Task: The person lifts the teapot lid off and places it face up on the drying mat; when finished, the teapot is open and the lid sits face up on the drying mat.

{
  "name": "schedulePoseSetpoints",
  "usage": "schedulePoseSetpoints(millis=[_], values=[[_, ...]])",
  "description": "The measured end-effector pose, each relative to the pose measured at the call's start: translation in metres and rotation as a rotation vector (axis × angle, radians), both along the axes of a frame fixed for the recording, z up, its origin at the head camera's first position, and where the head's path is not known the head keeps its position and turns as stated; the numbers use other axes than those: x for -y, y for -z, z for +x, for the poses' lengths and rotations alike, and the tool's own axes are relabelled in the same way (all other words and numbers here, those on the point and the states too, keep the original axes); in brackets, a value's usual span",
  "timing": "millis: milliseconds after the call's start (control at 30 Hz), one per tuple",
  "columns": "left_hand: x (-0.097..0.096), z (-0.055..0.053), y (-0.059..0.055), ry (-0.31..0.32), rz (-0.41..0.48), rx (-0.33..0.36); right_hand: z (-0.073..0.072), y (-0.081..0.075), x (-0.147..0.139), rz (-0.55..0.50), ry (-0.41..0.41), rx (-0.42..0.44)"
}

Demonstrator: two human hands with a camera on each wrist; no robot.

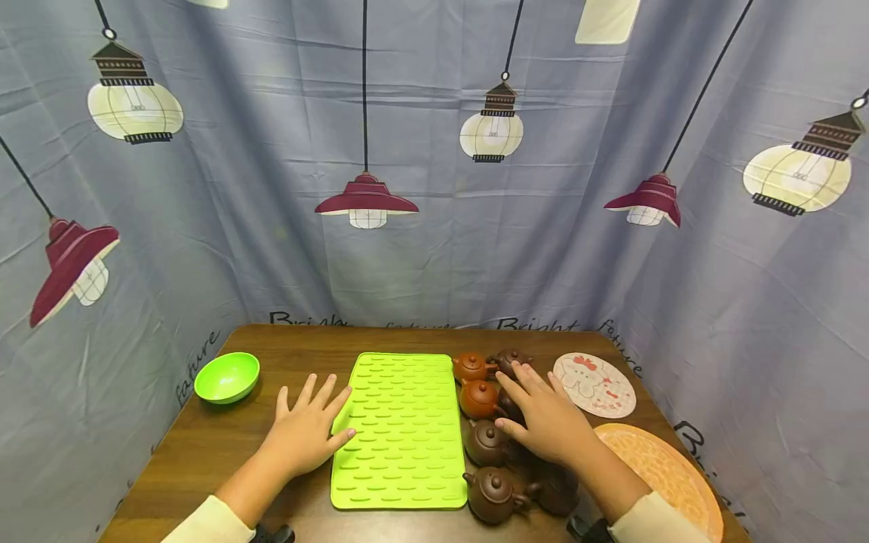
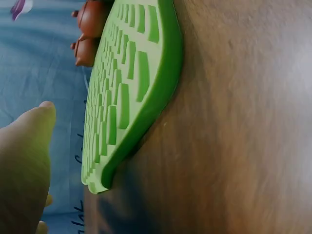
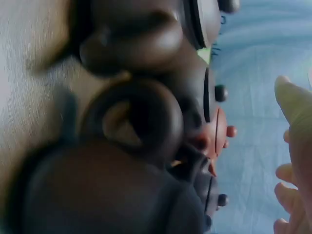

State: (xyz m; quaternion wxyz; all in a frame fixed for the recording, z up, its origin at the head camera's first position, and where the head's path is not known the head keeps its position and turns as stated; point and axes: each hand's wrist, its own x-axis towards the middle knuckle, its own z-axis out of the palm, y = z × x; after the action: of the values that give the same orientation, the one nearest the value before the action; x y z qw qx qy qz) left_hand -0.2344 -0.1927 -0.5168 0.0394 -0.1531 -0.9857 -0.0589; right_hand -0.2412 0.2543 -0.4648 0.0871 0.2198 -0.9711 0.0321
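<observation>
Left hand [image 1: 302, 435] and right hand [image 1: 547, 422] hang nearest, well apart, fingers spread, the first at the left edge of a green mat [image 1: 407, 445], the second above dark brown teapots [image 1: 492, 492]. Two orange teapots [image 1: 478, 400] stand farther off, right of the mat; a green bowl [image 1: 227, 378] sits far left, two round mats [image 1: 655, 471] right.

A mat [image 1: 400, 430] lies mid-table, a bowl [image 1: 227, 377] to its far left, a curtain [image 1: 407, 279] behind. Teapots [image 1: 492, 494] stand in two columns just right of the mat, below a person's right hand [image 1: 550, 415]. Farther right, a coaster [image 1: 596, 385] lies on the far side of a placemat [image 1: 668, 475].
</observation>
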Motion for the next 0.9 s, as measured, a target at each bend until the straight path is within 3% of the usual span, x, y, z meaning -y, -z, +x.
schedulePoseSetpoints(millis=[200, 400, 600, 700, 900], values=[[0.002, 0.001, 0.020, -0.064, 0.162, 0.080, 0.020, 0.011, 0.008, -0.168, -0.023, 0.064], [0.005, 0.003, 0.029, -0.109, 0.319, 0.177, 0.040, 0.016, 0.013, -0.260, -0.015, 0.131], [0.010, 0.004, 0.036, -0.129, 0.473, 0.255, 0.054, 0.019, 0.017, -0.316, -0.050, 0.106], [0.013, 0.005, 0.039, -0.117, 0.515, 0.266, 0.059, 0.020, 0.020, -0.337, -0.058, 0.138], [0.015, 0.006, 0.043, -0.068, 0.517, 0.244, 0.064, 0.023, 0.019, -0.356, -0.076, 0.256]])
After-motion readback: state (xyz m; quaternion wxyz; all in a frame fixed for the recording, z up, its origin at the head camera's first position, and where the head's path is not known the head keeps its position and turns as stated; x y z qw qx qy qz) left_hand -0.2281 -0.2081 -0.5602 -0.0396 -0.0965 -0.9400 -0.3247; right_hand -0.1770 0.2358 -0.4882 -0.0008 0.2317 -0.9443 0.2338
